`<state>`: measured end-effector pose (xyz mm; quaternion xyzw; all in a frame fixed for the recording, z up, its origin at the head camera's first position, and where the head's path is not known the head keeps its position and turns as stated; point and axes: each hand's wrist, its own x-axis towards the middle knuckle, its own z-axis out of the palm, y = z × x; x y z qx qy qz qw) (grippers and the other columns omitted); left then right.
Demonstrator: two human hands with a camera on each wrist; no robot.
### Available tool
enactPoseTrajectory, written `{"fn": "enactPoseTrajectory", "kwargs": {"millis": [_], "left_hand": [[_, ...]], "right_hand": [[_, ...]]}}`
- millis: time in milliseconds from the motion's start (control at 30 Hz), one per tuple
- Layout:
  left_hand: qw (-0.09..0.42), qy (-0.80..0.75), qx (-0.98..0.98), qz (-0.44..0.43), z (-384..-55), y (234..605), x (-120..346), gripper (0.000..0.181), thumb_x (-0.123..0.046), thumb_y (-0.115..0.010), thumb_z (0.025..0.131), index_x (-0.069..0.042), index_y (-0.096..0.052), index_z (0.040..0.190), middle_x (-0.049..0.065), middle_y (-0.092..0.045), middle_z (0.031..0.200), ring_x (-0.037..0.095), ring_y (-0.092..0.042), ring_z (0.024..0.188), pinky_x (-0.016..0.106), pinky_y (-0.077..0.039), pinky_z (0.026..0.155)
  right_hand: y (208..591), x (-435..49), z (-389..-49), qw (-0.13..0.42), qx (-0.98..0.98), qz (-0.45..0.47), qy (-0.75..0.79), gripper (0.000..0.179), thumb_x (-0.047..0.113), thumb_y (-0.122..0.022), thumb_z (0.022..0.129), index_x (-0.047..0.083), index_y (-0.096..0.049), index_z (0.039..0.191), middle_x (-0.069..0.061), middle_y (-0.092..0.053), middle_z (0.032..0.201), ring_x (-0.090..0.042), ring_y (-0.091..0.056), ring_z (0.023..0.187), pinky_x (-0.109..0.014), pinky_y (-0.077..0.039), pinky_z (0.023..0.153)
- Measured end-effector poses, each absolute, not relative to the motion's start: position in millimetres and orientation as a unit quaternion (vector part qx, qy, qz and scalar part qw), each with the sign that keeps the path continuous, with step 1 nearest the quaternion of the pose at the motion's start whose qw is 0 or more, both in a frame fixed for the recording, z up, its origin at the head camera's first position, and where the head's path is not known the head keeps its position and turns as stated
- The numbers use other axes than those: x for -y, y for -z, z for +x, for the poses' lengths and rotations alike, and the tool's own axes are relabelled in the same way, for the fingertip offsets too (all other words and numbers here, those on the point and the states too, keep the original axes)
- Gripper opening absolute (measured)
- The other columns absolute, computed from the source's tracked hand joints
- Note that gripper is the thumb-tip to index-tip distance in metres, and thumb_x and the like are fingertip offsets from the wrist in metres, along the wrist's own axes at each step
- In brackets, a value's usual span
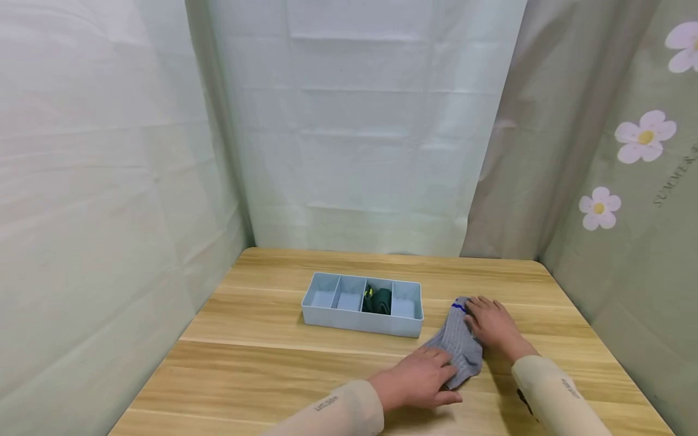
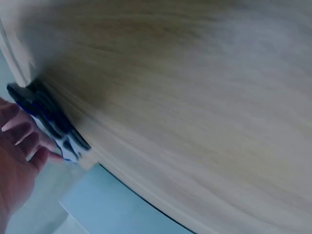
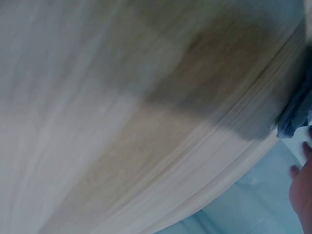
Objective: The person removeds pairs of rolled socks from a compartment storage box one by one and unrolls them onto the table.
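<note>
Grey sock (image 1: 454,339) lies partly under left grip (image 1: 418,376) and right grip (image 1: 493,324), fingers loosely extended.

"SUMMER" (image 1: 675,181) slants up the flowered curtain (image 1: 621,272), above and right of the fingers (image 1: 482,304) of the right hand (image 1: 495,327). Small lettering (image 1: 326,403) on the left sleeve (image 1: 340,418) and right sleeve (image 1: 548,387), behind the fingers, is illegible.

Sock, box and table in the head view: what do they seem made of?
Sock: soft matt knit, perhaps cotton, with visible ribbing. Box: probably smooth plastic, judging by thin, even walls. Table: wood or wood-look laminate; grain streaks show, but can't tell which.
</note>
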<state>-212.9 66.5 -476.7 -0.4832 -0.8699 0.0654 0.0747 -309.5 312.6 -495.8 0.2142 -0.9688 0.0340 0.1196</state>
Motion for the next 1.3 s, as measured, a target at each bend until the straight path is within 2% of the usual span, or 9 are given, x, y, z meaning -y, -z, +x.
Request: {"fn": "enactPoseTrajectory", "kwargs": {"millis": [100,267,467,600,867,1000,1133,1300], "left_hand": [[0.043,-0.076,0.863,-0.498,-209.6,477.3,-69.9,0.057,-0.063,-0.033,0.101,-0.028,-0.055,0.140,-0.011,-0.051,0.138,0.007,-0.046,0.128,0.028,-0.039,0.101],[-0.007,-0.089,0.872,-0.481,-209.3,487.1,-62.4,0.063,-0.064,-0.027,0.101,-0.027,-0.047,0.148,-0.012,-0.042,0.151,0.008,-0.037,0.138,0.031,-0.033,0.110],[-0.007,-0.066,0.881,-0.468,-214.9,495.1,-44.9,0.065,-0.062,-0.031,0.101,-0.021,-0.047,0.149,-0.003,-0.038,0.155,0.014,-0.031,0.144,0.033,-0.029,0.114],[-0.006,-0.040,0.882,-0.470,-215.1,494.5,-40.5,0.064,-0.061,-0.036,0.100,-0.018,-0.050,0.146,0.001,-0.039,0.154,0.017,-0.033,0.143,0.033,-0.031,0.114],[0.010,-0.021,0.886,-0.464,-220.1,491.6,-40.8,0.055,-0.058,-0.035,0.102,-0.019,-0.058,0.134,-0.001,-0.048,0.147,0.016,-0.040,0.138,0.037,-0.033,0.113],[0.004,-0.025,0.891,-0.454,-222.2,493.7,-37.8,0.060,-0.059,-0.035,0.102,-0.018,-0.052,0.142,-0.004,-0.045,0.151,0.015,-0.035,0.142,0.040,-0.031,0.113],[-0.014,-0.033,0.893,-0.448,-222.1,495.8,-33.8,0.066,-0.060,-0.033,0.102,-0.019,-0.039,0.153,-0.007,-0.036,0.156,0.012,-0.027,0.146,0.040,-0.027,0.116],[-0.019,-0.060,0.893,-0.445,-222.3,496.3,-31.9,0.067,-0.062,-0.029,0.102,-0.023,-0.035,0.156,-0.011,-0.030,0.159,0.008,-0.023,0.147,0.040,-0.024,0.117]], "right_hand": [[493.2,-312.3,-308.9,0.124,0.957,0.262,-0.024,0.036,0.010,-0.059,0.097,-0.008,-0.061,0.128,-0.027,-0.055,0.135,-0.044,-0.049,0.128,-0.062,-0.036,0.103],[493.0,-319.1,-304.3,0.065,0.962,0.260,-0.060,0.042,0.013,-0.058,0.097,-0.010,-0.056,0.133,-0.032,-0.052,0.136,-0.048,-0.049,0.126,-0.061,-0.039,0.101],[496.1,-333.8,-297.9,0.036,0.968,0.221,-0.110,0.055,0.030,-0.059,0.099,-0.009,-0.052,0.137,-0.034,-0.046,0.141,-0.051,-0.045,0.128,-0.060,-0.037,0.103],[498.6,-341.7,-289.6,0.033,0.968,0.210,-0.135,0.059,0.034,-0.059,0.099,-0.010,-0.051,0.138,-0.035,-0.043,0.142,-0.053,-0.042,0.129,-0.062,-0.037,0.102],[503.3,-354.3,-272.7,0.022,0.975,0.177,-0.134,0.064,0.039,-0.058,0.099,-0.009,-0.049,0.139,-0.035,-0.041,0.144,-0.053,-0.042,0.129,-0.063,-0.037,0.102],[503.5,-359.0,-263.9,0.030,0.977,0.166,-0.128,0.067,0.042,-0.058,0.099,-0.011,-0.050,0.138,-0.036,-0.042,0.142,-0.054,-0.043,0.128,-0.063,-0.039,0.099],[503.9,-362.7,-253.6,0.036,0.979,0.156,-0.126,0.066,0.042,-0.059,0.098,-0.011,-0.051,0.137,-0.036,-0.044,0.141,-0.054,-0.044,0.127,-0.063,-0.040,0.099],[504.0,-366.4,-243.8,0.032,0.982,0.143,-0.121,0.068,0.044,-0.057,0.099,-0.013,-0.052,0.135,-0.037,-0.045,0.140,-0.056,-0.045,0.124,-0.064,-0.039,0.098]]}}
